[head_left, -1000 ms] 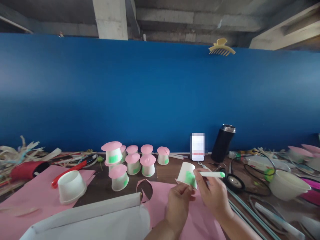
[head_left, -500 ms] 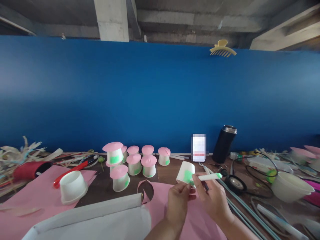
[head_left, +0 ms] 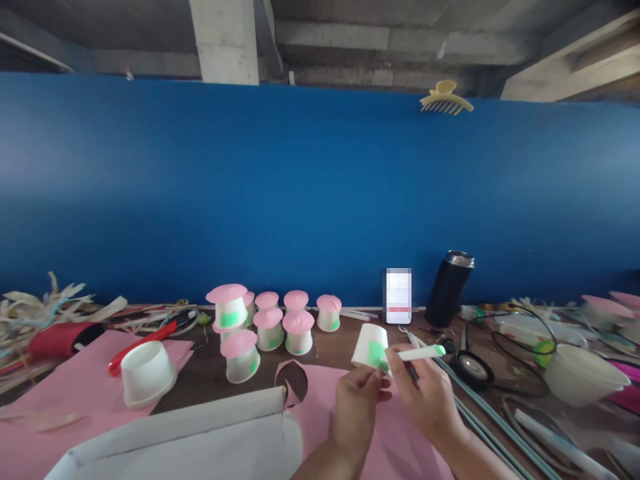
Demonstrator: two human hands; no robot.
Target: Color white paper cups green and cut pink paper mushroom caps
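head view, and the marker [head_left: 419,354] is the mover: since a second ago it has swung from nearly level to a slope, left end dipping to the green patch [head_left: 377,351] on the white cup [head_left: 363,341]; over the last half second, barely a shift. looks like colouring is under way, though whether the nib touches can't be made out. left hand [head_left: 356,403], fingers pinching the cup's near edge; right hand [head_left: 427,393], fingers closed round the marker, pen-style. and the cup? over the far edge of the pink paper [head_left: 320,407], right of the pink-topped cups [head_left: 269,320] on the counter [head_left: 330,347]. its long axis runs up and away, wide end low and near, narrow end far. the marker lies crosswise, its green end up to the right.
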